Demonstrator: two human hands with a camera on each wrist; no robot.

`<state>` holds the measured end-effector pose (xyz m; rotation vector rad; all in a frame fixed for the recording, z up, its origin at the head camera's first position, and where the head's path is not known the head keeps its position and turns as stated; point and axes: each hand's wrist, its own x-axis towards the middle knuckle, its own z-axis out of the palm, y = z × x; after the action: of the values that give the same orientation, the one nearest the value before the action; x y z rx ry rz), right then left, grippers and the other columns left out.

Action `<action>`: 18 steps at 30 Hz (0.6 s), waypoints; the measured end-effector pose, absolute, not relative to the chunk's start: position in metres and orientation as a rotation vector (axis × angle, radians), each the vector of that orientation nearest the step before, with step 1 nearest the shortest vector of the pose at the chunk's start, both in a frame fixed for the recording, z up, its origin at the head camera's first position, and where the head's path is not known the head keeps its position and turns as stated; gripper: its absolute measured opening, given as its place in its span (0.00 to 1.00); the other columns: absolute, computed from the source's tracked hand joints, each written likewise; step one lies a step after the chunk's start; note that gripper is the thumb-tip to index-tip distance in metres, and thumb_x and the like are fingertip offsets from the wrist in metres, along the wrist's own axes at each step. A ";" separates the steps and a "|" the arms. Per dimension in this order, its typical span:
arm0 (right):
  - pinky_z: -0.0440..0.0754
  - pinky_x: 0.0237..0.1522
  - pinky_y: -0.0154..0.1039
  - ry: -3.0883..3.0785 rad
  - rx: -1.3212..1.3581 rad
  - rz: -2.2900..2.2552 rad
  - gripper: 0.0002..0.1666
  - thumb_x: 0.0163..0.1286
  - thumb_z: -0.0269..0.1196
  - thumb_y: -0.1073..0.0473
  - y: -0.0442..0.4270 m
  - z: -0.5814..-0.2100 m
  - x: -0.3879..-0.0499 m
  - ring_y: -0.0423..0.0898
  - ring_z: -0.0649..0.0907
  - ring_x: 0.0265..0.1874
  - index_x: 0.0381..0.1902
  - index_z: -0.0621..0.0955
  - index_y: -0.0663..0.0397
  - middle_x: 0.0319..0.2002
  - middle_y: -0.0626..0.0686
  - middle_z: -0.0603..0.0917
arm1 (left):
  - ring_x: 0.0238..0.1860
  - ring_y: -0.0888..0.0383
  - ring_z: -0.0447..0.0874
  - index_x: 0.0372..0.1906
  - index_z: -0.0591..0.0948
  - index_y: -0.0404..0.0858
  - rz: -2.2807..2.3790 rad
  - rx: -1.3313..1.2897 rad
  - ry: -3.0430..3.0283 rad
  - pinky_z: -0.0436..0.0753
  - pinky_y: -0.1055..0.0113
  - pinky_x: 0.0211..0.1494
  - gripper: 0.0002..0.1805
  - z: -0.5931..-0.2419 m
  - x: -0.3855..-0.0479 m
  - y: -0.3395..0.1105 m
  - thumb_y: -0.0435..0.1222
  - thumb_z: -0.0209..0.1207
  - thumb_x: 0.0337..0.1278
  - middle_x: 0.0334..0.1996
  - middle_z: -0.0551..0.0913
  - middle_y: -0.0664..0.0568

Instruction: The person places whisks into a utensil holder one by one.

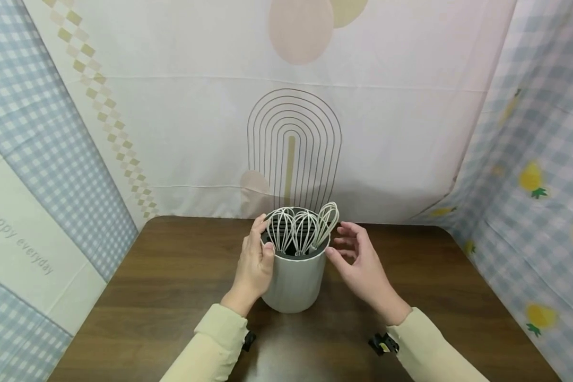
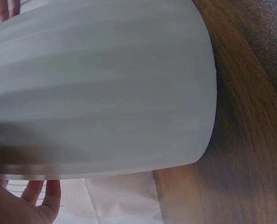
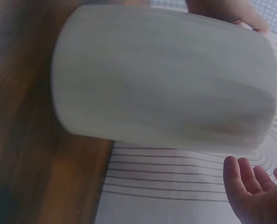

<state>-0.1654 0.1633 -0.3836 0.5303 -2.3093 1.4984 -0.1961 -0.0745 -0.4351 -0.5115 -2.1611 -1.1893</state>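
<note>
A pale grey-green utensil holder (image 1: 293,284) stands upright on the wooden table. Three wire whisks, a left one (image 1: 280,231), a middle one (image 1: 304,232) and a tilted right one (image 1: 328,220), stand in it, loops up. My left hand (image 1: 254,262) holds the holder's left side near the rim, thumb at the front and fingers reaching behind. To the right, my right hand (image 1: 360,260) has loosely bent fingers, its thumb tip close to the rim. The right wrist view shows those right fingers (image 3: 245,179) apart from the holder's wall (image 3: 166,79). The whisks' handles are hidden inside.
Dark slats (image 1: 279,225) show inside the holder. Behind the brown table (image 1: 181,281) hangs a white cloth (image 1: 196,132) with printed arches. Blue checked cloths, one at left (image 1: 43,106) and one at right (image 1: 506,212), flank the table.
</note>
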 end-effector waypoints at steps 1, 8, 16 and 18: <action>0.78 0.49 0.51 -2.327 0.528 1.476 0.35 0.65 0.66 0.62 0.166 -0.390 -0.168 0.54 0.78 0.52 0.66 0.63 0.58 0.58 0.60 0.72 | 0.57 0.43 0.69 0.69 0.62 0.39 -1.187 -0.513 -2.160 0.75 0.42 0.42 0.36 -0.435 -0.196 -0.075 0.60 0.30 0.71 0.72 0.60 0.49; 0.79 0.48 0.44 -2.413 0.509 1.347 0.37 0.63 0.69 0.58 0.177 -0.409 -0.170 0.48 0.79 0.51 0.66 0.65 0.50 0.57 0.52 0.73 | 0.60 0.43 0.68 0.69 0.62 0.39 -1.184 -0.511 -2.158 0.75 0.41 0.44 0.38 -0.433 -0.194 -0.077 0.62 0.29 0.70 0.72 0.61 0.50; 0.79 0.48 0.45 -2.453 0.503 1.254 0.37 0.61 0.70 0.57 0.184 -0.418 -0.169 0.49 0.78 0.50 0.65 0.66 0.52 0.58 0.52 0.73 | 0.61 0.45 0.68 0.70 0.62 0.41 -1.192 -0.511 -2.187 0.75 0.41 0.44 0.39 -0.432 -0.194 -0.075 0.64 0.28 0.69 0.72 0.60 0.51; 0.79 0.47 0.45 -2.464 0.497 1.233 0.37 0.62 0.70 0.56 0.185 -0.419 -0.169 0.49 0.78 0.50 0.65 0.66 0.52 0.57 0.52 0.73 | 0.61 0.46 0.68 0.70 0.62 0.41 -1.198 -0.505 -2.194 0.75 0.40 0.44 0.40 -0.432 -0.194 -0.075 0.64 0.28 0.68 0.72 0.61 0.51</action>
<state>-0.1695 0.1853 -0.4194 0.4972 -2.4643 1.2333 -0.1938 -0.0748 -0.4323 -0.5055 -2.1943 -1.1982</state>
